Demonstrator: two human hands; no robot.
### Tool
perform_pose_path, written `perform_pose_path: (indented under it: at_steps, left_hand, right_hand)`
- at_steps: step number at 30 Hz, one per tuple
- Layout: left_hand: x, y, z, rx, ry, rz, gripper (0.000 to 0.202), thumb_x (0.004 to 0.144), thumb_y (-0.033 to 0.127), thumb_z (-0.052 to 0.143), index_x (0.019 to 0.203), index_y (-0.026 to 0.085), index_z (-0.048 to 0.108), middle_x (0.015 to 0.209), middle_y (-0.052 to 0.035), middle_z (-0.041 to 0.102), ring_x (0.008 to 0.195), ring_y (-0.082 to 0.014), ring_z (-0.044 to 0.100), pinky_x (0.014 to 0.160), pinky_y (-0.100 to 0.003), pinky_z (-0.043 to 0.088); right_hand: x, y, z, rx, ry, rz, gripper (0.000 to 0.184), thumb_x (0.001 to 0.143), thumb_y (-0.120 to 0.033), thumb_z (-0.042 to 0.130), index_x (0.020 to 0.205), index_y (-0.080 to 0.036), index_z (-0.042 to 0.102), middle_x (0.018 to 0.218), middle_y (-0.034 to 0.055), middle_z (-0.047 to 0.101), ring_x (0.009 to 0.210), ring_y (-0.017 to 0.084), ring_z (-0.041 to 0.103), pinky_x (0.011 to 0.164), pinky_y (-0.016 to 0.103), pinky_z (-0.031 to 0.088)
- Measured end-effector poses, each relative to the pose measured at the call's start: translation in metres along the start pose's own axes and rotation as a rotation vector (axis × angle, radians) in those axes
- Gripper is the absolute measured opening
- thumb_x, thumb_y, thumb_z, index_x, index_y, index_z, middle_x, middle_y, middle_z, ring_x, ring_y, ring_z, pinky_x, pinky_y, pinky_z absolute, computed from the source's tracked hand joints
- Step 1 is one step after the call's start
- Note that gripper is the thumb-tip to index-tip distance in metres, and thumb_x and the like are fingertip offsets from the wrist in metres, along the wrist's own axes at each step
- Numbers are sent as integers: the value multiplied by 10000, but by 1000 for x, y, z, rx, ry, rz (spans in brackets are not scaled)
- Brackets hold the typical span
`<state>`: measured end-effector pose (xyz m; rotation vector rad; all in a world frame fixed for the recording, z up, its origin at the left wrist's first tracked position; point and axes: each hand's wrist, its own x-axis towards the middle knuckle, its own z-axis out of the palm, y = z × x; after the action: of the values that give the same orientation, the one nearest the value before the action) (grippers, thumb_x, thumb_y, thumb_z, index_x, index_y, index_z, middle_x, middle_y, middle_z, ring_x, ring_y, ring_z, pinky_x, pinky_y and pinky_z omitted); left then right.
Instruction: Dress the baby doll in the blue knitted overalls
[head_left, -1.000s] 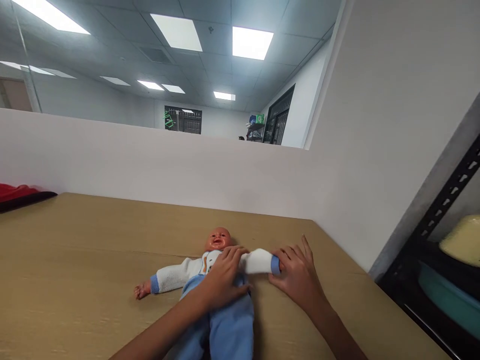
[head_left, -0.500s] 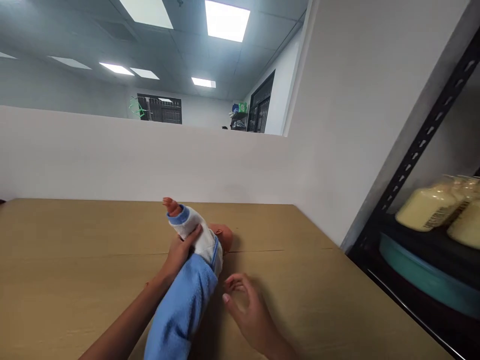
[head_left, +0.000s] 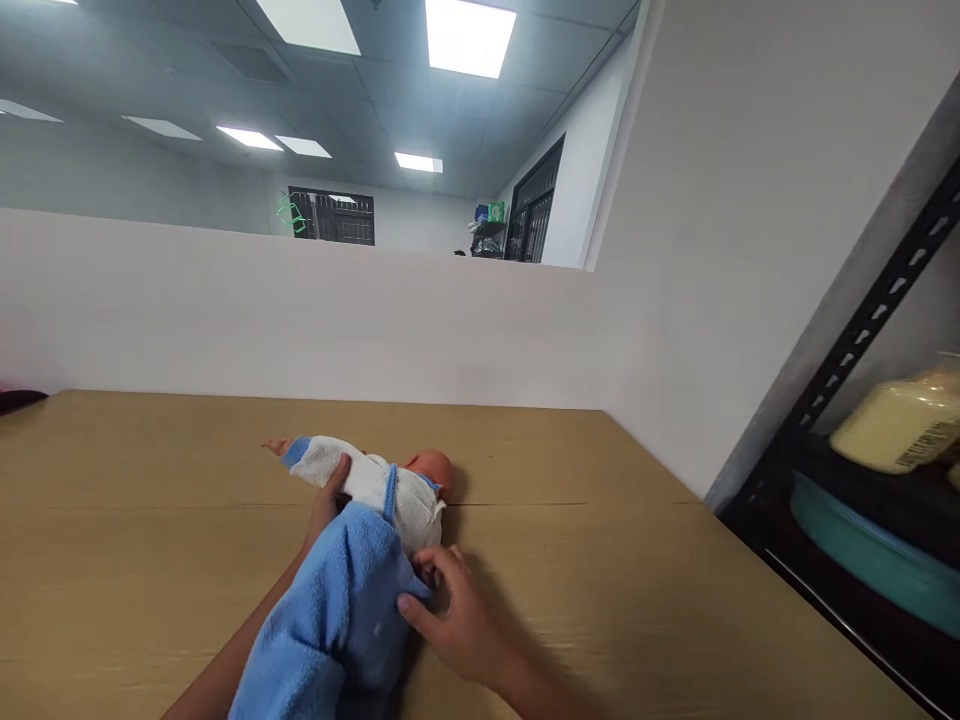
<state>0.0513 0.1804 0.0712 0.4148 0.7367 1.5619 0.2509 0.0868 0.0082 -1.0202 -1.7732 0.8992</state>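
Observation:
A baby doll [head_left: 375, 500] in a white top with blue cuffs and blue trousers lies on its side on the tan table [head_left: 600, 560], its head [head_left: 433, 470] turned away toward the partition. My left hand [head_left: 326, 505] grips the doll's upper sleeve from behind; one doll arm points left. My right hand [head_left: 457, 615] holds the blue trousers [head_left: 330, 620] near the doll's waist, fingers pinching the fabric.
A white partition wall [head_left: 300, 320] runs along the table's far edge and right side. A black metal shelf [head_left: 847, 400] at the right carries yellowish jars [head_left: 900, 425] and a teal basin [head_left: 877, 560]. A dark cloth [head_left: 19, 400] lies at the far left.
The doll, flat on its back a second ago, was rolled onto its side. Its raised arm has dropped leftward, and my right hand has closed on the blue trousers.

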Motion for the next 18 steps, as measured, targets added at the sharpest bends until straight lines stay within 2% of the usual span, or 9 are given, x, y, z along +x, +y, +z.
perform_pose_path:
  at_steps: [3,5,7,10,12,15,18]
  left_hand:
    - [2,-1,-4,18,-27,23,284,985,450,722,954,168,728,840,-5,809,956,-292,804,965,-484,633]
    - [5,-1,-8,34,-65,32,311,924,491,777,959,185,734,849,-4,822,1001,-316,806,988,-487,633]
    - [9,-2,-11,40,-98,33,365,843,536,840,951,201,740,844,-10,829,1041,-357,801,985,-473,645]
    - [14,-2,-15,10,-130,17,400,759,532,898,932,208,740,832,-38,830,1047,-393,799,949,-453,673]
    - [16,-3,-17,-28,-147,0,383,749,489,910,950,214,735,866,-47,832,1033,-381,805,935,-450,685]
    - [16,-5,-18,-71,-163,-28,370,764,448,910,978,203,733,912,-67,835,1021,-378,809,921,-460,693]
    - [16,-6,-18,-98,-156,-44,358,777,423,911,976,187,730,899,-72,831,999,-371,814,910,-450,696]
  right_hand:
    - [7,-7,-5,-46,-34,-88,173,941,-408,688,971,-238,676,1042,56,665,1065,282,592,1141,513,417]
    - [11,-10,-7,8,-20,-104,206,974,-449,640,991,-251,692,1101,66,674,1134,298,599,1203,527,378]
    - [13,-9,-7,120,7,-19,298,1008,-494,584,1164,-272,708,1269,83,682,1281,313,583,1224,510,391]
    - [16,-6,-2,292,42,186,556,1032,-570,547,1512,-290,554,1555,83,581,1494,300,484,1293,508,336]
    - [21,-4,1,385,26,209,628,1032,-606,554,1577,-301,485,1623,72,532,1546,284,442,1309,508,323]
    - [33,-4,3,459,-70,107,557,1022,-642,569,1476,-318,576,1499,60,649,1482,277,534,1246,487,423]
    - [42,-1,-1,309,-131,43,473,1027,-666,513,1291,-300,653,1208,38,764,1205,271,719,1050,432,570]
